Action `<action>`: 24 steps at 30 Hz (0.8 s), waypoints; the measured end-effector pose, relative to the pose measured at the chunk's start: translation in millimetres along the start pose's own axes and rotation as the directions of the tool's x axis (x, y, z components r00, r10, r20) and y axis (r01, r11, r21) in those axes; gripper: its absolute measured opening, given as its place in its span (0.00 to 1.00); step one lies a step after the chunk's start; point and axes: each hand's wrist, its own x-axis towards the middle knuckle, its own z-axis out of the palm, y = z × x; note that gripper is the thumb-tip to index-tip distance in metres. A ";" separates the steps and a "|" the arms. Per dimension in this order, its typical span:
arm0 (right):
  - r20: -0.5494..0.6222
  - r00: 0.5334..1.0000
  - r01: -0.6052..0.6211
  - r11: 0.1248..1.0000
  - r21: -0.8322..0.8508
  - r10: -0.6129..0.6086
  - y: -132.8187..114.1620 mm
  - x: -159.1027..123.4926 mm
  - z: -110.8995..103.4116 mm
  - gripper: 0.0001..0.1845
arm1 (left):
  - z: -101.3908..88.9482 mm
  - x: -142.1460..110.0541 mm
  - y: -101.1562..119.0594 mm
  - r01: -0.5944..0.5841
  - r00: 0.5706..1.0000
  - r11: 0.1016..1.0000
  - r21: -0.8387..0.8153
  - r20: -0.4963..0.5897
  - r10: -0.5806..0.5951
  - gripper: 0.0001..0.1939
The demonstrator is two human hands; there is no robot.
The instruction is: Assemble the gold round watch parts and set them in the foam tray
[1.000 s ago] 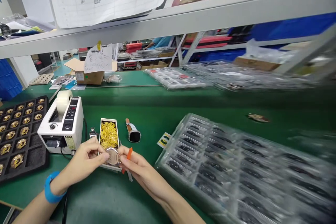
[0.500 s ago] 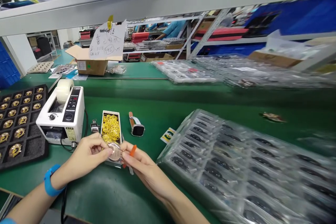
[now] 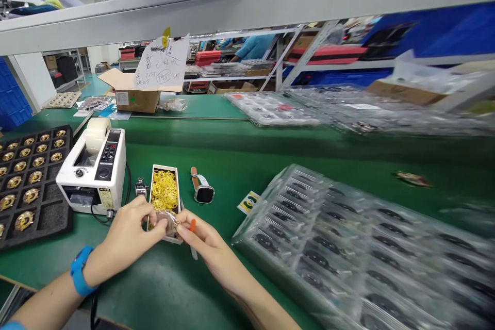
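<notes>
Over the near end of a narrow white box (image 3: 178, 185), both hands hold a round, shiny rose-coloured metal piece like a watch case (image 3: 169, 220). My left hand (image 3: 129, 232) pinches its left edge between thumb and fingers. On the other edge, my right hand (image 3: 207, 240) is closed, thumb against fingers. An orange strip (image 3: 192, 225) pokes out from between the right fingers; the rest of it is hidden. Yellow rings (image 3: 164, 189) fill the box behind the piece. The case is tilted, so its face shows only in part.
Left of the box stand a tally counter (image 3: 141, 186), a white tape dispenser (image 3: 112, 165) and a black foam tray (image 3: 58, 214) of gold-coloured parts. A smartwatch (image 3: 203, 194) lies right of the box. Stacked clear plastic trays (image 3: 328, 227) cover the right side; a shelf beam (image 3: 216, 5) crosses overhead.
The round case has tipped, so its face shows less than before. Less of the orange strip shows at my right fingers. The whole view has shifted slightly.
</notes>
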 end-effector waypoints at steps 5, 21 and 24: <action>-0.059 0.998 -0.032 0.998 0.057 0.035 1.7 1.3 -2.5 0.23 | -14.1 3.3 -5.3 -0.012 0.993 0.996 0.083 -0.113 0.021 0.17; 0.172 0.975 -0.194 0.911 0.363 0.139 8.0 -14.1 16.9 0.21 | 7.1 -12.0 -1.8 -0.407 0.866 0.796 -0.448 0.090 0.493 0.25; 0.015 0.997 -0.083 0.975 0.207 0.082 -0.3 -14.7 4.3 0.25 | -4.5 -22.5 -4.4 -0.443 0.864 0.844 -0.302 0.108 0.492 0.26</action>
